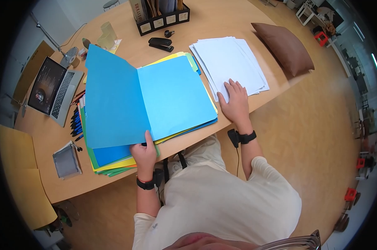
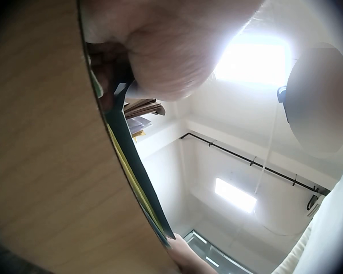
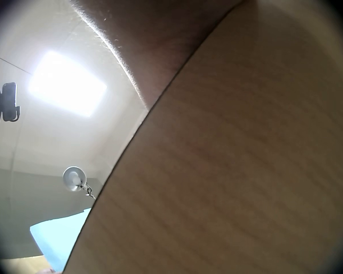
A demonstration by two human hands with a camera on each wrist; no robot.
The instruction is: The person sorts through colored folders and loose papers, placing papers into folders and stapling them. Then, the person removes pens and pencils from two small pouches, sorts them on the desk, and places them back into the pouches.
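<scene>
A light-blue folder [image 1: 176,96] lies opened on a stack of coloured folders, its left cover [image 1: 113,100] raised at a slant. The left hand [image 1: 144,155] holds that cover's lower edge near the fold, thumb on top, fingers mostly hidden beneath. On the pile of white papers [image 1: 232,62] at the right rests the right hand [image 1: 235,102], fingers spread and fairly straight. In the left wrist view, the left hand [image 2: 160,51] is at the folder edges [image 2: 134,165]. The right wrist view has the light-blue cover [image 3: 60,240] beyond the table edge; the right fingers are hidden there.
A laptop [image 1: 51,89], pens [image 1: 76,123] and a grey pouch [image 1: 67,160] are on the left. Behind the folders stand a black stapler [image 1: 160,43] and a black organizer [image 1: 165,21]. A brown cushion [image 1: 284,48] lies at the table's right edge.
</scene>
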